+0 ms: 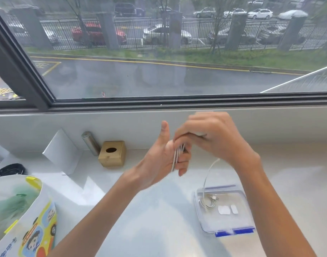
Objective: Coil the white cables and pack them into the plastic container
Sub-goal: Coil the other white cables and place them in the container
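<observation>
Overall: both hands are raised close together above the glossy white worktop, just in front of a low white wall under a large window.
Left hand: the left hand stands palm inward with the thumb pointing up. Its fingers are bent and carry several loops of a thin white cable, which pass round them.
Right hand: the right hand sits above and to the right of the left, back uppermost, and is blurred by motion. Its fingers are curled down onto the top of the loops. Whether they pinch the cable cannot be told.
Loose strand: one length of the white cable drops from under the right hand and curves down into the container.
Container: a clear rectangular plastic container with blue latches rests lidless on the worktop, below the right forearm.
Container contents: a small coiled white cable with a visible plug lies in its left part, and two small white patches lie beside it. Whether the hanging strand joins this coil cannot be told.
Back of worktop: a light wooden cube with a round hole in its top stands by the wall. A silver metal cylinder leans just to its left, next to a folded white card.
Near left corner: a white bag with a cartoon print stands open, with a black rounded object behind it.
</observation>
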